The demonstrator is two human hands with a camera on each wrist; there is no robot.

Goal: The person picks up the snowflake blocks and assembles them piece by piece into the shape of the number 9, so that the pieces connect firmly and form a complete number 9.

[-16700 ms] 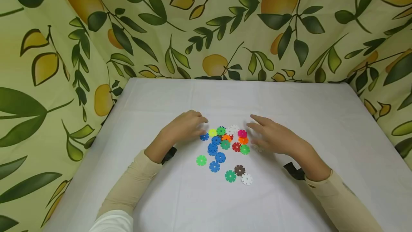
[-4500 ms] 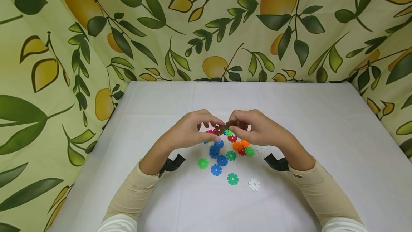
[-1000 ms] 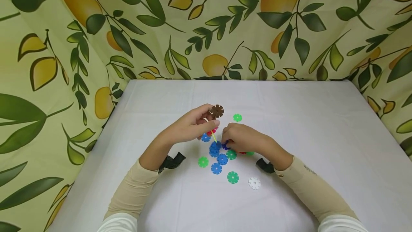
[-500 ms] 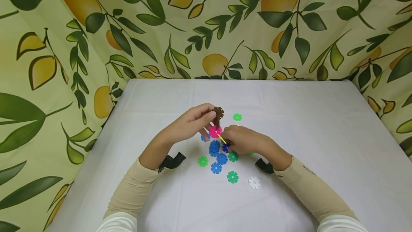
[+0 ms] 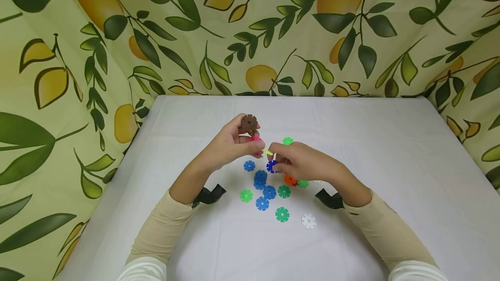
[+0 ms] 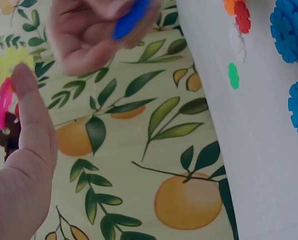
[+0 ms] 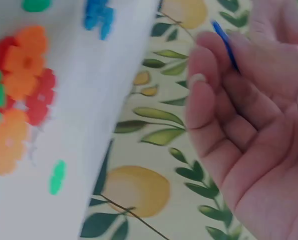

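Likely fault: joined discs springing loose, should the left hand (image 5: pixel 229 147) squeeze unevenly or a sideways knock land. Brown disc (image 5: pixel 249 122), pink disc (image 6: pixel 4 100), yellow disc (image 6: pixel 9 62): seemingly slotted together, gripped in the left hand above the surface (image 5: pixel 218 237). Dark-blue disc (image 5: pixel 271 167): pinched in the right hand (image 5: pixel 308 159), near the yellow, apart.

Head view bright, even; soft shadows on white table (image 5: pixel 371 129) beside both sleeves (image 5: pixel 162 227), 7 and 5 o'clock. Left wrist dimmer; right hand (image 6: pixel 89 40) blurred at 11 o'clock. Right wrist hazy; orange discs (image 7: pixel 19 85) soft at 10 o'clock.
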